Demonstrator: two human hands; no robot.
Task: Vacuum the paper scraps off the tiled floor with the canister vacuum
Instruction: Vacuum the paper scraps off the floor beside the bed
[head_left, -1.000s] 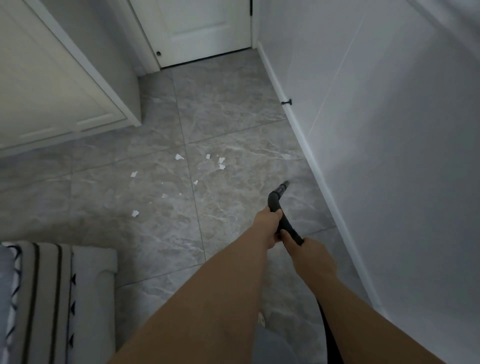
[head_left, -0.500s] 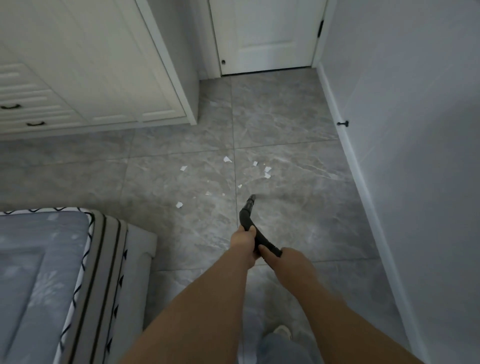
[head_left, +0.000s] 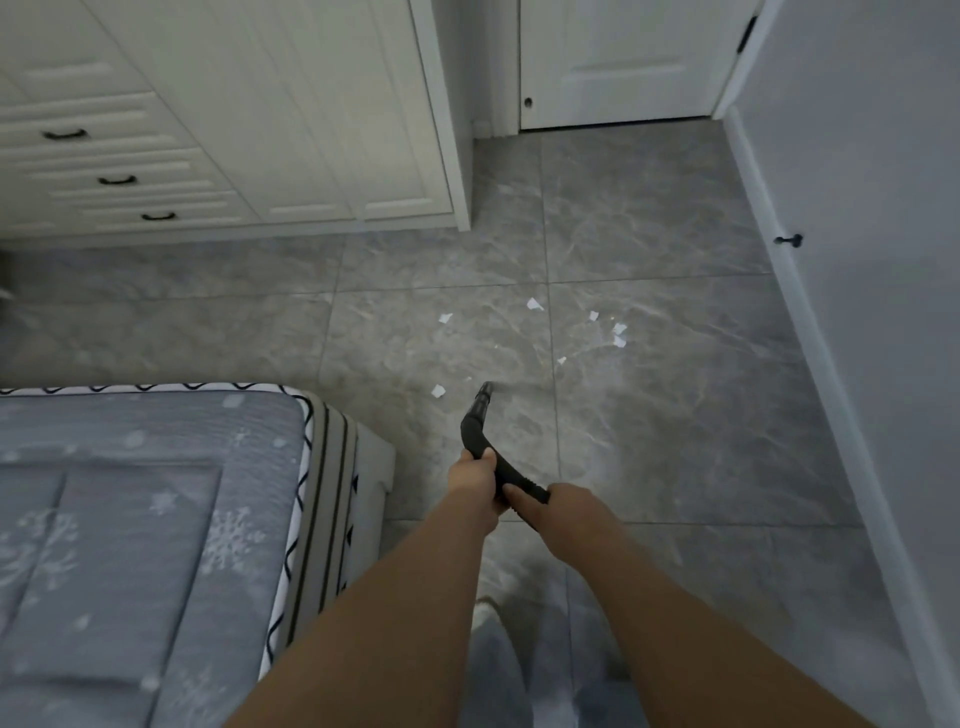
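Bed at left. Left hand closed round black vacuum hose, right hand gripping it just behind. Nozzle tip probably just above the tiled floor; paper scraps scattered ahead, nearest beside tip.

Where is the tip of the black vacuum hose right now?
Mid-frame, the black vacuum hose tip points at the grey tiled floor, just right of the nearest white paper scrap.
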